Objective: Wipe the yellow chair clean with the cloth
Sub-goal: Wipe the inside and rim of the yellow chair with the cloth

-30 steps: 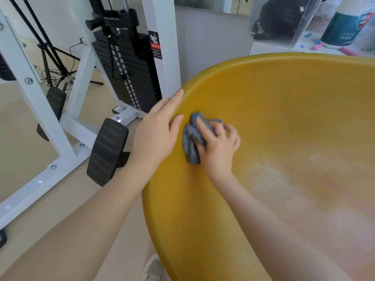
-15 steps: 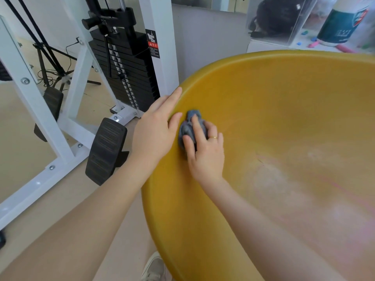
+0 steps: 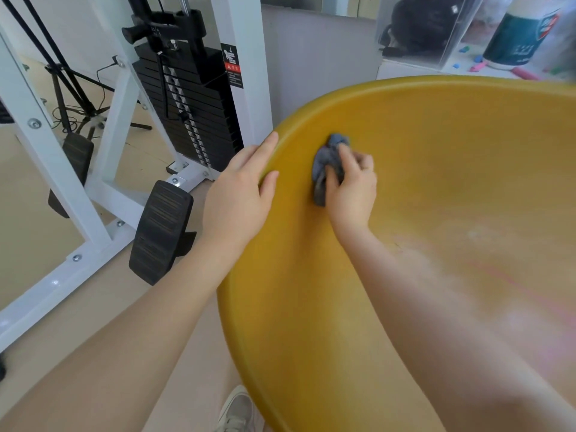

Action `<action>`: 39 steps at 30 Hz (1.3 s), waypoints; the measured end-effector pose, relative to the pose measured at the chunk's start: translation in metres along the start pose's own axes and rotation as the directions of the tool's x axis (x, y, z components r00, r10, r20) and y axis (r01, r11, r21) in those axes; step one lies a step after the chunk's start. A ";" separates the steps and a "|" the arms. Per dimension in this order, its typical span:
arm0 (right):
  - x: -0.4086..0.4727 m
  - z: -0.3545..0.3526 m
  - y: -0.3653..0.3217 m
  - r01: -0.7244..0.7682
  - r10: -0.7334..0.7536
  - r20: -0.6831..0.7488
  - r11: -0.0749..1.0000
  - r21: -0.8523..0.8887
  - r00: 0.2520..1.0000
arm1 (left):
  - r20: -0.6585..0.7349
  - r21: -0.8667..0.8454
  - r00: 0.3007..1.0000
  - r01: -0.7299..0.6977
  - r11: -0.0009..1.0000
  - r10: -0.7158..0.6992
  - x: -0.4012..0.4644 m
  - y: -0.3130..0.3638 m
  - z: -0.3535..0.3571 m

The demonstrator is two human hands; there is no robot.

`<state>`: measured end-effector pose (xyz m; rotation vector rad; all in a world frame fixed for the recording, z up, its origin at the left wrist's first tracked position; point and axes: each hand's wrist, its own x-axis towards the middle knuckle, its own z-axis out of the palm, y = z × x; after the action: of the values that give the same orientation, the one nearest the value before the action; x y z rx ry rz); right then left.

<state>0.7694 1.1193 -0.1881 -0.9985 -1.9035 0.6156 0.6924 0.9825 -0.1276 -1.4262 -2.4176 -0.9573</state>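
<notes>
Cloth (image 3: 327, 165) bunched under right hand (image 3: 350, 188), apparently pressed on chair (image 3: 311, 307) wall

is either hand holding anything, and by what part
The right hand grips the bunched grey-blue cloth around its middle, against the yellow plastic chair. The left hand holds nothing, resting on the chair's rim.

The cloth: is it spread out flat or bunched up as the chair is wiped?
Bunched up. The cloth sits crumpled in a wad under the right hand, pressed against the chair.
</notes>
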 end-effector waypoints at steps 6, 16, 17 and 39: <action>-0.125 -0.021 0.010 0.287 -0.264 0.366 0.958 -0.009 0.892 | 0.041 0.241 0.998 -0.061 0.969 0.053 -0.013 0.009 0.001; -0.044 -0.028 0.057 0.127 0.007 0.318 0.909 -0.397 0.948 | 0.608 0.493 0.790 -0.298 0.817 -0.079 -0.096 0.027 0.042; -0.035 -0.027 0.061 0.070 0.052 0.277 0.909 -0.412 0.959 | 0.637 0.525 0.764 -0.331 0.784 -0.105 -0.100 0.026 0.045; -0.140 -0.069 0.097 0.272 -0.007 0.543 0.871 -0.410 0.840 | 0.667 0.630 0.715 -0.389 0.672 -0.211 -0.115 0.038 0.066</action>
<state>0.9090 1.0586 -0.2914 -1.0349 -2.6912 0.3526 0.7952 0.9517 -0.2140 -1.6813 -2.5916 0.7684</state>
